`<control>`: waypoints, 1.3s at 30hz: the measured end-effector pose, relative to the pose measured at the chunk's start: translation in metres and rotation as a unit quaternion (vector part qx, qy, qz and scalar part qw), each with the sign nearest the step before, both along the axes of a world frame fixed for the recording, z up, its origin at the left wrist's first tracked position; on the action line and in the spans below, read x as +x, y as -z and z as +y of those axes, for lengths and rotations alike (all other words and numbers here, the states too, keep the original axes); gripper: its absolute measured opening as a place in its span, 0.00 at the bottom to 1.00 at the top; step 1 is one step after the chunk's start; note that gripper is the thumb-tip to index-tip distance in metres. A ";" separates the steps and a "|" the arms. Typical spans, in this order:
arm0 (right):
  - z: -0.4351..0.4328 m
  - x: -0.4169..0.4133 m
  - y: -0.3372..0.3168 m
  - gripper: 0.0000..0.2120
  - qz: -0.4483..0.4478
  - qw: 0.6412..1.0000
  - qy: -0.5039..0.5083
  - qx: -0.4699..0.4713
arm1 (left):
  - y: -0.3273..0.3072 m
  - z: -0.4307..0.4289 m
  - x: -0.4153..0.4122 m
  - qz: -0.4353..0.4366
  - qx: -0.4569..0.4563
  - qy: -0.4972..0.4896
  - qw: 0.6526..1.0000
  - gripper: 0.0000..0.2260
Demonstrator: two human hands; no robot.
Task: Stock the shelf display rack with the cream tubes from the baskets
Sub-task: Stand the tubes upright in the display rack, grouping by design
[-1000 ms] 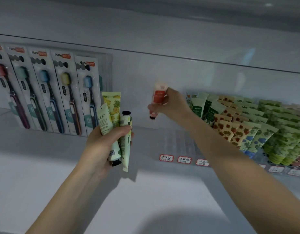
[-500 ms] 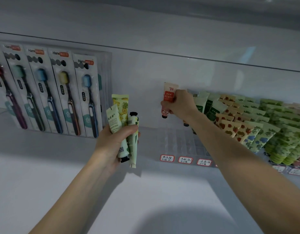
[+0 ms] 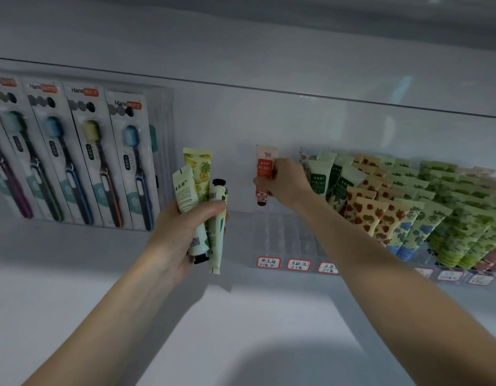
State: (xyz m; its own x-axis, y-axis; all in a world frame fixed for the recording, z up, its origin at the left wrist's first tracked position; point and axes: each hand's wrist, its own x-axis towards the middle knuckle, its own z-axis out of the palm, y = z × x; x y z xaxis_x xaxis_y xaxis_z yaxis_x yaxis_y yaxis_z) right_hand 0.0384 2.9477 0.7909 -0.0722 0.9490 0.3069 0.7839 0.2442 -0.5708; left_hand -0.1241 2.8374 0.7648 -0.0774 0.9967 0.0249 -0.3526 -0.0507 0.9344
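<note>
The left hand grips three cream tubes. At its two o'clock, the right hand pinches a red-labelled tube cap-down just above the display rack.

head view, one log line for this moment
left hand: holds three cream tubes | right hand: pinches red-label cream tube over empty rack lanes | step: tube not released

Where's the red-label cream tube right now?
Head view, just right of centre: the right hand pinches the red-label tube cap-down over the empty left slots of the rack, immediately left of the green tubes.
</note>
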 end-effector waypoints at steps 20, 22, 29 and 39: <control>0.002 0.009 0.004 0.13 0.039 0.998 -0.049 -0.024 | 0.012 0.004 0.005 0.004 -0.001 0.002 1.000 0.05; 0.003 0.009 0.005 0.10 0.047 0.997 -0.053 -0.023 | 0.012 0.005 0.005 0.004 0.000 0.002 1.000 0.06; 0.001 0.010 0.008 0.09 0.061 0.997 -0.042 -0.008 | 0.013 0.005 0.005 0.004 -0.001 0.005 1.000 0.06; -0.046 0.009 -0.013 0.15 0.109 0.993 -0.049 0.023 | 0.006 -0.003 0.009 0.068 0.036 0.031 0.997 0.12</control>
